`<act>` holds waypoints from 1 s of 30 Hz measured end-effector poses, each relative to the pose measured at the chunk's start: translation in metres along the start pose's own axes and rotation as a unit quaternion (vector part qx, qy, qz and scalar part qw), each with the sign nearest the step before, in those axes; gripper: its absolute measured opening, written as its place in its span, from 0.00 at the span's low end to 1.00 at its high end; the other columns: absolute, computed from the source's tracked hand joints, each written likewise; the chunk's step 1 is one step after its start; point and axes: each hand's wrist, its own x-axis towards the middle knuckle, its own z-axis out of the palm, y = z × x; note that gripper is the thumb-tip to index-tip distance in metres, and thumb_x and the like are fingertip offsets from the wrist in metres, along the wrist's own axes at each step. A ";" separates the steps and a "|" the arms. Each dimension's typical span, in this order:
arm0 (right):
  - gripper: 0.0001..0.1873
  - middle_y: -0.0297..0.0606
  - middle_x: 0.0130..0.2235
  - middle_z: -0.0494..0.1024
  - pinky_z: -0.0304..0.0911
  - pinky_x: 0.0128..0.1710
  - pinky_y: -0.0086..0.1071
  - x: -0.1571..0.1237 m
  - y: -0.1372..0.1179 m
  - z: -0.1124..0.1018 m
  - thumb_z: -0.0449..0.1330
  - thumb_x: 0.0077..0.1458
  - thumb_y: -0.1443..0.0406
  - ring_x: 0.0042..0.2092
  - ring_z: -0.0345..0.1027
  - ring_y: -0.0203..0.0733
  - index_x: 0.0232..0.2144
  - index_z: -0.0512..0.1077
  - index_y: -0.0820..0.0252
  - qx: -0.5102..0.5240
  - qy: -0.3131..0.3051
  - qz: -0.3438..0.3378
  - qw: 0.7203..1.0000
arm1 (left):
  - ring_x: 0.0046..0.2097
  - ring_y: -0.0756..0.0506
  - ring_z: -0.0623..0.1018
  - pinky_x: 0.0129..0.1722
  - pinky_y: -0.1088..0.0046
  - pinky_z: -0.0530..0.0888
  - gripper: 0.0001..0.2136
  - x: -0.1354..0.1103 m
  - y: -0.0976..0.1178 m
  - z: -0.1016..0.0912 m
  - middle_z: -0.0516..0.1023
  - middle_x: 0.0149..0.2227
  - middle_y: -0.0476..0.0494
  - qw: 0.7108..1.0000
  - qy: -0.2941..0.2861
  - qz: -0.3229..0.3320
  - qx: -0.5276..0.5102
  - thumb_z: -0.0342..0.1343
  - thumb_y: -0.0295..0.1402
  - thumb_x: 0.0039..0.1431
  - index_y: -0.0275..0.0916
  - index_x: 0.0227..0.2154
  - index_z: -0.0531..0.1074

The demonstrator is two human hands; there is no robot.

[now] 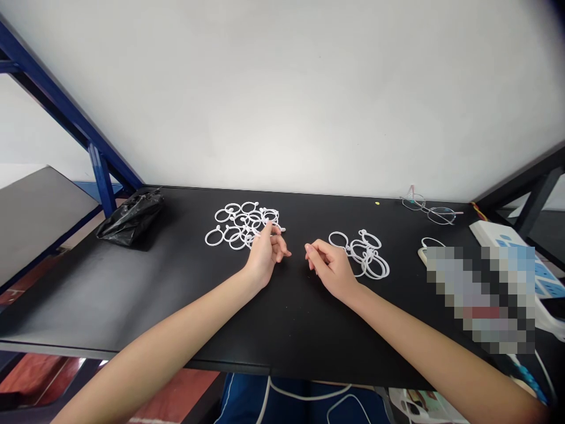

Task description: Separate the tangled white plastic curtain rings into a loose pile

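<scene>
A heap of several white plastic rings (241, 227) lies on the black table (132, 294) left of centre. My left hand (266, 253) reaches into the near right side of that heap, its thumb and fingers pinched on one white ring. A smaller pile of white rings (368, 253) lies to the right. My right hand (329, 265) rests on the table just left of this pile, fingers curled in loosely, with nothing visible in them.
A crumpled black plastic bag (130, 221) sits at the table's left. A pair of glasses (428, 209) lies at the back right by the white wall. White cables and a power strip (507, 238) occupy the right edge beside a blurred patch.
</scene>
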 end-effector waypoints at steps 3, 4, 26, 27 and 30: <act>0.21 0.30 0.20 0.67 0.58 0.21 0.27 0.000 0.000 0.000 0.50 0.65 0.54 0.19 0.60 0.31 0.23 0.64 0.58 0.003 0.001 -0.001 1.000 | 0.13 0.57 0.53 0.26 0.78 0.72 0.20 0.002 0.001 -0.003 0.58 0.12 0.59 0.999 -0.003 0.007 -0.051 0.46 0.50 0.64 0.39 0.25 0.60; 0.21 0.30 0.20 0.67 0.58 0.20 0.27 0.000 0.000 0.000 0.50 0.65 0.54 0.19 0.60 0.31 0.23 0.64 0.58 0.003 0.001 -0.001 1.000 | 0.14 0.56 0.53 0.25 0.79 0.70 0.21 0.002 0.002 -0.003 0.56 0.12 0.59 0.998 -0.003 0.006 -0.068 0.45 0.52 0.64 0.40 0.24 0.59; 0.18 0.58 0.66 0.55 0.59 0.55 0.60 -0.003 0.009 0.007 0.56 0.59 0.63 0.62 0.56 0.69 0.51 0.68 0.63 -0.388 0.029 -0.082 0.918 | 0.18 0.55 0.57 0.23 0.78 0.67 0.13 -0.003 0.008 0.002 0.54 0.18 0.58 0.996 -0.059 -0.004 -0.059 0.55 0.40 0.58 0.40 0.25 0.60; 0.18 0.59 0.66 0.53 0.60 0.54 0.60 -0.003 0.010 0.008 0.56 0.60 0.62 0.62 0.56 0.70 0.51 0.68 0.63 -0.393 0.019 -0.075 0.916 | 0.18 0.55 0.57 0.23 0.78 0.67 0.13 -0.003 0.008 0.002 0.54 0.18 0.58 0.997 -0.061 -0.003 -0.054 0.55 0.41 0.58 0.40 0.25 0.60; 0.18 0.59 0.67 0.50 0.63 0.53 0.59 -0.004 0.009 0.008 0.55 0.61 0.62 0.62 0.57 0.69 0.51 0.68 0.63 -0.379 0.009 -0.075 0.922 | 0.19 0.55 0.57 0.23 0.79 0.67 0.14 -0.003 0.007 0.002 0.54 0.18 0.58 0.997 -0.059 -0.001 -0.044 0.56 0.42 0.57 0.40 0.25 0.61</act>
